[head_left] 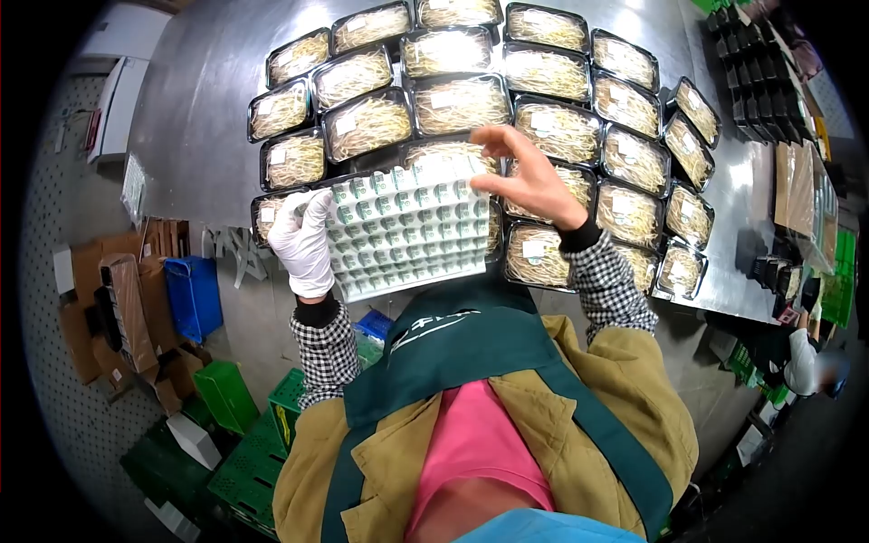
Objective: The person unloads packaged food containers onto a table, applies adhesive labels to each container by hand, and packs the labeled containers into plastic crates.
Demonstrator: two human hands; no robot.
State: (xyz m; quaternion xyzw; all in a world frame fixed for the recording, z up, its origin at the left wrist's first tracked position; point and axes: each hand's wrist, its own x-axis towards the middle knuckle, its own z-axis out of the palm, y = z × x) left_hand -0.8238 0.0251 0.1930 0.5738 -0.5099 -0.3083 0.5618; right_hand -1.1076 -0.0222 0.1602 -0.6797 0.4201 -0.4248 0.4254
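My left hand [303, 240], in a white glove, grips the left edge of a sheet of small green-and-white labels [407, 226]. The sheet is tilted in front of my body, above the table's near edge. My bare right hand [529, 176] is at the sheet's upper right corner, thumb and forefinger curved around it with a gap between them; whether they touch a label I cannot make out. Beyond and beside the sheet stand rows of black trays of pale sprouts [367, 127], many with a white label on top. The sheet hides some of them.
The metal table [199, 118] runs under the trays. Stacked black trays [751, 81] and cardboard [795, 190] stand at the right. A co-worker [801, 362] is at the lower right. Green crates [253, 471], a blue bin [192, 299] and boxes [100, 308] lie at the lower left.
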